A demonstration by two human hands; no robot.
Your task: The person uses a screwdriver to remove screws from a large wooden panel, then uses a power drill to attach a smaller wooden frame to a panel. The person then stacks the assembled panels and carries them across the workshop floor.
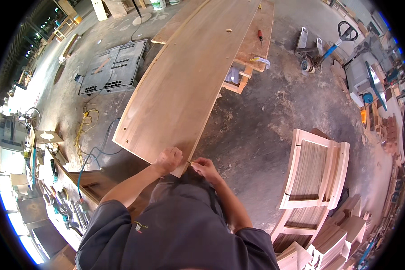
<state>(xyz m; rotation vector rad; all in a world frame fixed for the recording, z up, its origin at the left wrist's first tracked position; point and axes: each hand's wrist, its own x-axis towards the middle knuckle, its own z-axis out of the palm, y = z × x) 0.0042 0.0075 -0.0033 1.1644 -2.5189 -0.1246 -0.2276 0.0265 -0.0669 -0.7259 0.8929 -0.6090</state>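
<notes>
A long, light-brown wooden panel (pixel 175 85) stretches away from my body, its near corner close to my waist. On its top near that corner rests my left hand (pixel 168 159), fingers curled closed; whatever they may hold is hidden. My right hand (pixel 204 169) is just off the panel's right edge, thumb and fingers pinched around a small, thin, brass-coloured piece (pixel 190 163) that touches the edge. The piece is too small to name. Small round holes show in the panel near its left corner, and a larger hole farther up.
Under the panel's far part stands a wooden bench (pixel 256 45) bearing a red-handled screwdriver (pixel 260 35). A grey plastic pallet (pixel 114 67) lies left, with yellow cord (pixel 86 123) and blue hose (pixel 96 150) nearby. At right are a wooden frame (pixel 312 171) and a pallet jack (pixel 330 49).
</notes>
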